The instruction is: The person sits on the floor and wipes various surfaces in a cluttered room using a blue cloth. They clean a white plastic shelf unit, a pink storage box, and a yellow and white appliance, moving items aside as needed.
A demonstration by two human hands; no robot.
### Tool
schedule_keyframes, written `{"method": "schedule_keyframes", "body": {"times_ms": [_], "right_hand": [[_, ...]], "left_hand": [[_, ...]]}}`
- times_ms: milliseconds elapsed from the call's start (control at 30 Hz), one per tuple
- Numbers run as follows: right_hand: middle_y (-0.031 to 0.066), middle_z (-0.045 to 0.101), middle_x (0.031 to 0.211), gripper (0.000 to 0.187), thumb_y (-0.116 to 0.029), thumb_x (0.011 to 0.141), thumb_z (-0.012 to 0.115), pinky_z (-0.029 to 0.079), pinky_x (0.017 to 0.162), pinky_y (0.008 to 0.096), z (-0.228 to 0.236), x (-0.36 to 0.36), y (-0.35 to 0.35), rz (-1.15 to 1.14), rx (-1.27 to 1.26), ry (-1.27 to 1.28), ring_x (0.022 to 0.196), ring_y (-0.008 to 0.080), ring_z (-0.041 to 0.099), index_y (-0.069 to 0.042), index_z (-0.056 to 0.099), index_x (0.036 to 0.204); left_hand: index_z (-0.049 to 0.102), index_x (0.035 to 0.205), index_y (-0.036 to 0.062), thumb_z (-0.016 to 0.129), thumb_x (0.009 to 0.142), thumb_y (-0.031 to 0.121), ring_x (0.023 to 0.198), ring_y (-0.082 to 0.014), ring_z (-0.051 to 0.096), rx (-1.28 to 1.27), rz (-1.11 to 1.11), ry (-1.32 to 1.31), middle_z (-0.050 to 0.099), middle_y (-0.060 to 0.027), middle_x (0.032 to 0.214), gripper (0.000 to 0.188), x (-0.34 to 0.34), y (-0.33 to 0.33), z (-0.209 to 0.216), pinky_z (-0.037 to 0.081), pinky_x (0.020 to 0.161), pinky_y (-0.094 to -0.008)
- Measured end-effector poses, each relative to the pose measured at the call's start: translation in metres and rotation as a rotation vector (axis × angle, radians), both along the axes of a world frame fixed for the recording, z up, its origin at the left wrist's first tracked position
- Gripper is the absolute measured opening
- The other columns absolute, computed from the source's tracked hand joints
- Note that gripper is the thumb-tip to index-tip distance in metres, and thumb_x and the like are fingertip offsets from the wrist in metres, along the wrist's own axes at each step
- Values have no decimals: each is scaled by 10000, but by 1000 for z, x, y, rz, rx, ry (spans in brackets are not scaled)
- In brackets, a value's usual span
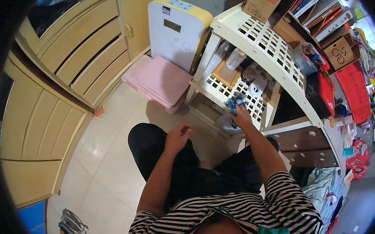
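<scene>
My right hand reaches to the white lattice shelf unit, with its fingers closed on a crumpled blue cloth. The cloth is at the front edge of the middle shelf. Just behind it stand a white roll and a wooden frame-like tray. A white bottle is beside the tray. Above my knee, my left hand hangs with loosely curled fingers, the palm in shade, and nothing visible in it.
A pink lidded box is on the tiled floor, with a white-and-yellow panel-shaped case upright behind it. Yellow cabinets line the left. A clear bag lies low under the shelf. A cardboard box tops the unit.
</scene>
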State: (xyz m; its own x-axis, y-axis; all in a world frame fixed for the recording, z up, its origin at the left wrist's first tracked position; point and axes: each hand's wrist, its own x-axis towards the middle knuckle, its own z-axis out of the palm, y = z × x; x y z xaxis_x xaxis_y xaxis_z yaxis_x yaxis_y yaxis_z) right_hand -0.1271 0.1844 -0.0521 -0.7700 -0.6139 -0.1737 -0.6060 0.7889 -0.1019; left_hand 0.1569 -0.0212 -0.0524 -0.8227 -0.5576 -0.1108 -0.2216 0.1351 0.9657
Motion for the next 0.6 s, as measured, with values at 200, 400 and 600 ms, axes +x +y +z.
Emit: {"method": "schedule_keyframes", "body": {"times_ms": [200,400,600], "right_hand": [[164,508,1321,630,-361,827,692,502,904,453,10,6,94,-55,255,157,1119,365,580,-98,457,1349],[173,505,1356,529,-213,800,680,494,928,425,29,25,79,29,-86,60,1158,350,565,-84,531,1292],[138,534,1011,491,-106,664,720,489,756,432,180,92,68,443,-363,501,953,345,553,-85,604,1140]], "left_hand": [[661,1039,75,657,870,210,834,-234,655,-85,16,36,679,-113,923,217,12,4,-16,516,753,-350],[651,1025,65,661,858,166,832,-254,658,-234,-83,-40,678,-124,939,195,21,13,-18,521,756,-355],[645,1024,63,670,849,149,825,-270,667,-330,-123,-66,683,-128,929,196,29,20,-19,528,757,-365]]}}
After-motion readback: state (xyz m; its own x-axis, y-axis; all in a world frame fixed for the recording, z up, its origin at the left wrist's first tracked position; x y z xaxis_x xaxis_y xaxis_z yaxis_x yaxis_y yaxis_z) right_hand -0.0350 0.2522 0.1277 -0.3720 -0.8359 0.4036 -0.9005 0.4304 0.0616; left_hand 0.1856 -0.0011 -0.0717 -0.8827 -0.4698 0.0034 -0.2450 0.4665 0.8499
